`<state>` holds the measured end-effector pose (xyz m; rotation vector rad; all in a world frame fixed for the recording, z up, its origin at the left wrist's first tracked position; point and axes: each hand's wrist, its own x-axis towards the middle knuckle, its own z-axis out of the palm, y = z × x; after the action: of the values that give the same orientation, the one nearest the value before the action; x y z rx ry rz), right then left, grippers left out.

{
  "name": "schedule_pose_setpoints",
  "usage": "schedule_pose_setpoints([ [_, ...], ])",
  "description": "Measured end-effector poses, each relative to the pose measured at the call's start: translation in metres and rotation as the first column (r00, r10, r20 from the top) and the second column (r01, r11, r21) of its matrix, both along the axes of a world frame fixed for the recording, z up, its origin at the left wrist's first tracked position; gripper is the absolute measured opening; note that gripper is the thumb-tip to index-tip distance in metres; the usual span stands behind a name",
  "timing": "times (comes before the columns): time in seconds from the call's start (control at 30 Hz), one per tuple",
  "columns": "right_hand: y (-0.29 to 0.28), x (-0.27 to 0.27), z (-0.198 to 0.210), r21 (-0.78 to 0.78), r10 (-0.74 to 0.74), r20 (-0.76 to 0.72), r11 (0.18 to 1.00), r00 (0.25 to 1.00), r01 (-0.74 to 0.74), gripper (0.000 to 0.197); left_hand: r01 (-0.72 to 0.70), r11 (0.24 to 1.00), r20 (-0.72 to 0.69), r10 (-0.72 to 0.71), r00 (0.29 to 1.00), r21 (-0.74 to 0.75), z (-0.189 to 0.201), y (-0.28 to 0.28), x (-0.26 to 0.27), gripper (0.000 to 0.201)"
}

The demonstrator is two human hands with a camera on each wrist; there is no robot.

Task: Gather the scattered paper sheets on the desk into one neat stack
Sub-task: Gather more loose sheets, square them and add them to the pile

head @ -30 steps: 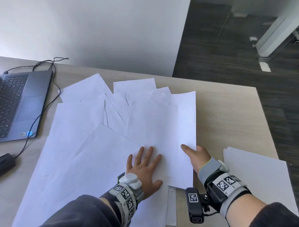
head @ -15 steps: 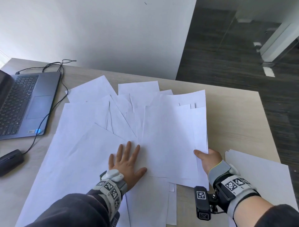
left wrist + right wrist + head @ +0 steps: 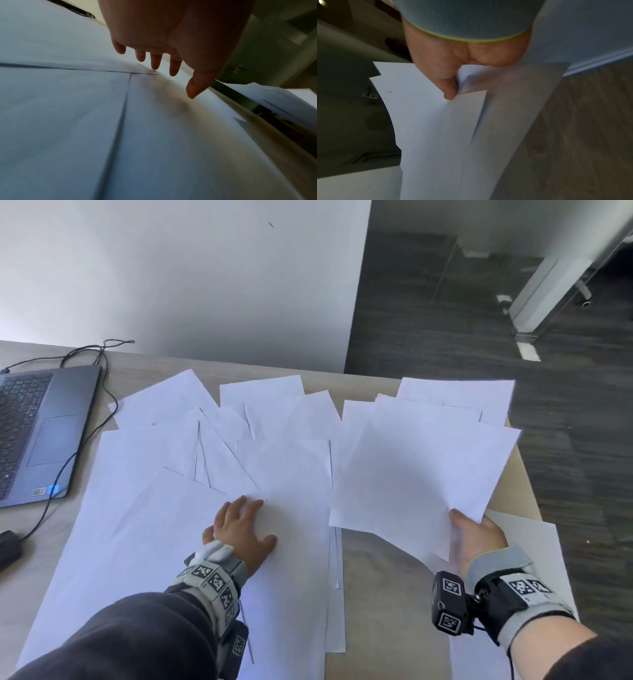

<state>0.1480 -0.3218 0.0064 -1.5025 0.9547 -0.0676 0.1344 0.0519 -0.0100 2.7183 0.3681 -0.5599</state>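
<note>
Several white paper sheets point(image 3: 178, 508) lie fanned and overlapping across the wooden desk point(image 3: 383, 570). My left hand point(image 3: 239, 525) rests flat on them with straight, spread fingers point(image 3: 174, 67). My right hand point(image 3: 474, 534) pinches a bunch of sheets point(image 3: 421, 474) at their near right corner, thumb on top, and holds them lifted above the desk's right side. In the right wrist view the thumb point(image 3: 449, 89) presses the held sheets point(image 3: 440, 128), which hang curved. Under my right wrist lies a neater stack of paper point(image 3: 534, 546).
An open laptop point(image 3: 34, 433) sits at the far left with a black cable point(image 3: 85, 392) running past it to a dark mouse point(image 3: 8, 546). The desk's right edge point(image 3: 529, 484) drops to dark floor. A white wall stands behind.
My right hand has lifted its bunch of sheets off the pile and carried it right, baring desk between. The left hand stays flat on the remaining sheets.
</note>
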Motion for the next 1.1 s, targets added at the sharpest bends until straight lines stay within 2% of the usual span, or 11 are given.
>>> schedule_pose_setpoints([
  [0.07, -0.008, -0.008, 0.002, 0.048, -0.019, 0.021, 0.999, 1.000, 0.018, 0.008, -0.030, 0.993, 0.042, 0.035, 0.998, -0.116, 0.009, -0.015, 0.003, 0.062],
  [0.13, -0.011, -0.013, 0.002, 0.118, 0.005, 0.042, 0.993, 0.999, -0.010, 0.009, -0.128, 0.928, 0.018, 0.143, 0.990, -0.350, 0.018, -0.031, 0.011, 0.054],
  [0.23, -0.014, -0.026, 0.006, 0.162, 0.133, 0.054, 0.977, 0.990, -0.140, 0.012, -0.344, 0.651, -0.198, 0.288, 0.937, -0.676, 0.026, -0.061, 0.022, 0.068],
  [0.3, -0.010, -0.033, 0.010, 0.185, 0.239, 0.050, 0.952, 0.970, -0.244, 0.012, -0.481, 0.445, -0.348, 0.349, 0.870, -0.755, 0.030, -0.072, 0.026, 0.075],
  [0.4, -0.012, -0.046, 0.016, 0.274, 0.376, 0.024, 0.889, 0.926, -0.368, 0.022, -0.525, 0.342, -0.425, 0.326, 0.844, -0.779, 0.039, -0.091, 0.027, 0.049],
  [0.57, -0.015, -0.059, 0.010, 0.359, 0.507, -0.023, 0.809, 0.862, -0.466, 0.020, -0.544, 0.371, -0.472, 0.272, 0.839, -0.753, 0.038, -0.099, 0.017, 0.066],
  [0.77, -0.001, -0.065, -0.013, 0.230, 0.525, -0.060, 0.835, 0.849, -0.500, 0.031, -0.573, 0.512, -0.517, 0.265, 0.814, -0.640, 0.024, -0.108, -0.007, 0.030],
  [0.87, 0.003, -0.069, -0.027, 0.213, 0.606, -0.090, 0.787, 0.791, -0.579, 0.072, -0.566, 0.545, -0.499, 0.285, 0.819, -0.618, 0.017, -0.109, -0.014, 0.032],
  [0.9, 0.004, -0.069, -0.028, 0.215, 0.619, -0.080, 0.776, 0.781, -0.593, 0.075, -0.557, 0.546, -0.477, 0.297, 0.827, -0.626, 0.018, -0.107, -0.014, 0.039],
  [1.0, 0.008, -0.068, -0.009, 0.213, 0.570, -0.009, 0.804, 0.822, -0.555, 0.034, -0.494, 0.489, -0.381, 0.318, 0.868, -0.719, 0.022, -0.096, -0.007, 0.067],
  [1.1, 0.005, -0.056, 0.017, 0.190, 0.498, 0.097, 0.841, 0.862, -0.508, 0.029, -0.332, 0.454, -0.209, 0.300, 0.931, -0.827, 0.050, -0.091, 0.002, 0.071],
])
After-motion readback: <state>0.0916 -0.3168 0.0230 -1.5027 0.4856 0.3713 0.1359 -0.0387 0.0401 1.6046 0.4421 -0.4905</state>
